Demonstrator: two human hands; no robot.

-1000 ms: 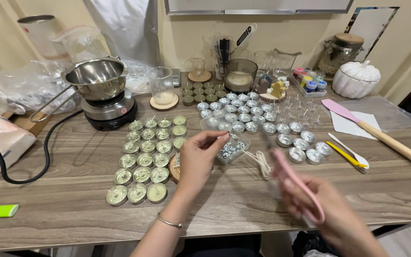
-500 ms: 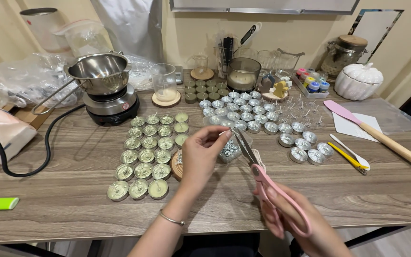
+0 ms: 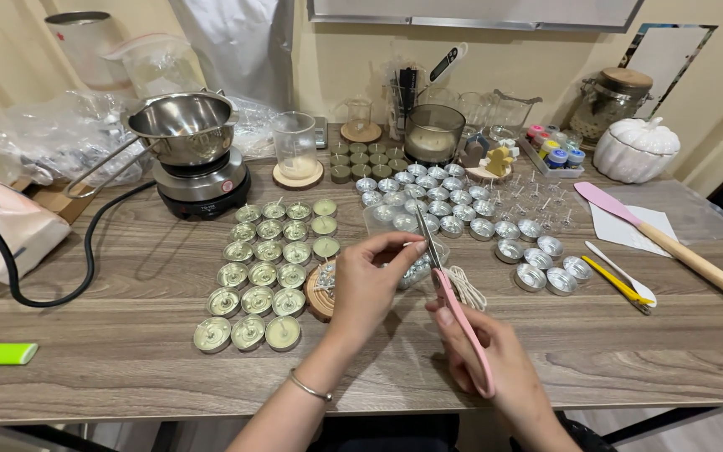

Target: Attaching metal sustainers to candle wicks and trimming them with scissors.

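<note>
Pinching wick (image 3: pixel 418 244) w/ left hand (image 3: pixel 367 283); right hand (image 3: pixel 487 356) gripping pink scissors (image 3: pixel 453 303), blades at wick

Both hands are bare with no sleeves showing, just a thin silver bangle (image 3: pixel 309 387) on the left wrist.

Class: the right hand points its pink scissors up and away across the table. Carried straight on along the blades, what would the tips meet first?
Probably the wick pinched in the left hand's fingers, right at the scissors tips; depth is unclear.
</note>
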